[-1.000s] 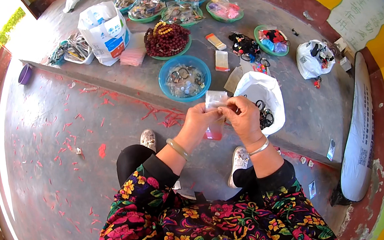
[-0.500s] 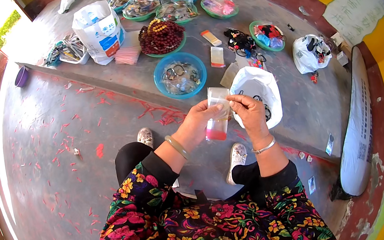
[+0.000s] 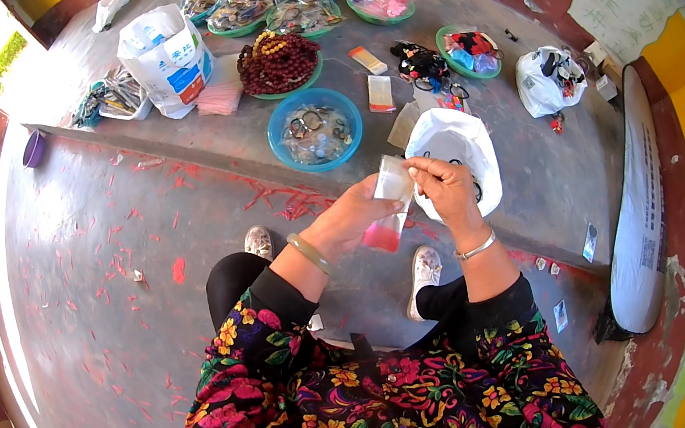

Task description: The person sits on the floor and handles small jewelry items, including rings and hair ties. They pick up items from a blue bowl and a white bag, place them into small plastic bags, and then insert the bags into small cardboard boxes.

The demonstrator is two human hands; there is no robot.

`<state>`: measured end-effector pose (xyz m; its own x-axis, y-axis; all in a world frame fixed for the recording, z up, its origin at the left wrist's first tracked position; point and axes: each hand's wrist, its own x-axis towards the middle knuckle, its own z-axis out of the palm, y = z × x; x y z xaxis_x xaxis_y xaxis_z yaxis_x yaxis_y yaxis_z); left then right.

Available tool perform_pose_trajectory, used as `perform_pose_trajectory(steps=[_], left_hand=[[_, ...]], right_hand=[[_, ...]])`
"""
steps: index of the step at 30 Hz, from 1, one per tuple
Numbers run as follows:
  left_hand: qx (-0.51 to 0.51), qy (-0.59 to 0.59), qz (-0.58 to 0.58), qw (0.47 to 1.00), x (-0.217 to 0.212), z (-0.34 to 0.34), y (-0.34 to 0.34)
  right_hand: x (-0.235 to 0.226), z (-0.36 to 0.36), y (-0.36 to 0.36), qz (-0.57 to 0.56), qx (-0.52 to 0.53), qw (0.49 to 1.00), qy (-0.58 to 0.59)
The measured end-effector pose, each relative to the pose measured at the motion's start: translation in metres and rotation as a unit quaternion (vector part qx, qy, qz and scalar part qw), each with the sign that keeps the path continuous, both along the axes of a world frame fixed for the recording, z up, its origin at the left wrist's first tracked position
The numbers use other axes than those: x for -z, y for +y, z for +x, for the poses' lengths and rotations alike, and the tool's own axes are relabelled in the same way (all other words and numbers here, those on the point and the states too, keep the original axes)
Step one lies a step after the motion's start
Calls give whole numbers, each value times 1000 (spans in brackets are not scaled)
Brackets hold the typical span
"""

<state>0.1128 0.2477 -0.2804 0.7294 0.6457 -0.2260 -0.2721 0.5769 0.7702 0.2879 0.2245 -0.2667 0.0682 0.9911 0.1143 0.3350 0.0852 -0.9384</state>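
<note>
Pouch [image 3: 389,207], clear with pink contents at its bottom, hangs between both hands. Left hand [image 3: 354,217] grips its side with curled fingers; right hand [image 3: 443,186] pinches its top edge. White bag [image 3: 456,144] lies just beyond the right fingers.

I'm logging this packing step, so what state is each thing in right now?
Small clear bag: held upright in both hands, pink contents at the bottom, top being pinched.
Left hand: closed around the bag's lower part.
Right hand: fingertips pinching the bag's top edge.
White plastic bag: lying open on the ledge.
Blue bowl: upright, filled with small items.
Green bowl of dark red beads: heaped full.
</note>
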Motion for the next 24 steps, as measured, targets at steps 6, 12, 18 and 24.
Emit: perform_pose_trajectory(steps=[6, 12, 18, 24], left_hand=[[31, 39, 17, 999, 8, -4, 3], [53, 71, -26, 996, -8, -4, 0], [46, 87, -30, 995, 29, -5, -7], [-28, 172, -129, 976, 125, -2, -20]], right_hand=[[-1, 3, 3, 1, 27, 999, 27], [-1, 11, 6, 9, 82, 996, 21], [-5, 44, 16, 27, 171, 965, 197], [-13, 40, 14, 22, 157, 956, 248]])
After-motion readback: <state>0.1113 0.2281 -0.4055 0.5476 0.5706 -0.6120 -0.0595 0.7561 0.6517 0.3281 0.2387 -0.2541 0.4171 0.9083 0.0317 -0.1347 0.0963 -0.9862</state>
